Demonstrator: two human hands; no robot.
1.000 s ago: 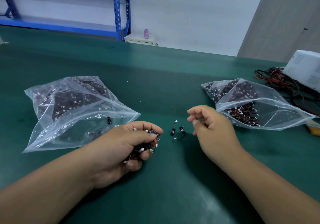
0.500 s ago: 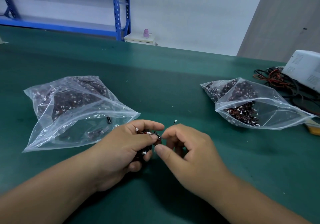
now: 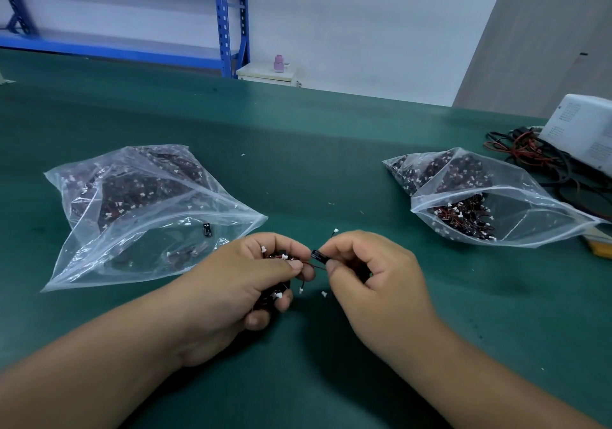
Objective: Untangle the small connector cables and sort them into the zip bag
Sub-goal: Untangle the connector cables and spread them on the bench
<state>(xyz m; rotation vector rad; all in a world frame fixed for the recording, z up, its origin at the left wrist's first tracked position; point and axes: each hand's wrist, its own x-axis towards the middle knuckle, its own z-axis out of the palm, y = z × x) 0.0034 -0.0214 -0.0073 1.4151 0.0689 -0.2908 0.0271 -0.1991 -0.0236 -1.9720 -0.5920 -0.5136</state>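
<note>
The step in hand looks to be the untangling itself: the left hand (image 3: 238,282) curls its fingers round a small clump of connector cables (image 3: 277,291) just above the green table (image 3: 331,150), while the right hand (image 3: 371,276) pinches the black end piece of a single cable (image 3: 318,256) between thumb and forefinger, its other fingers curled in. A thin red wire (image 3: 313,265) runs from that pinch back into the clump, so this one is not yet free. The next move probably calls for a gentle, steady pull away from the clump, the left grip firm enough that neighbours do not follow, then a carry to a bag. The cables are short, dark red and black, tipped with tiny white plugs (image 3: 284,257). Two clear bags hold many more: the left zip bag (image 3: 132,223) near the left hand, the right zip bag (image 3: 496,210) well apart; which one takes sorted cables I cannot tell
</note>
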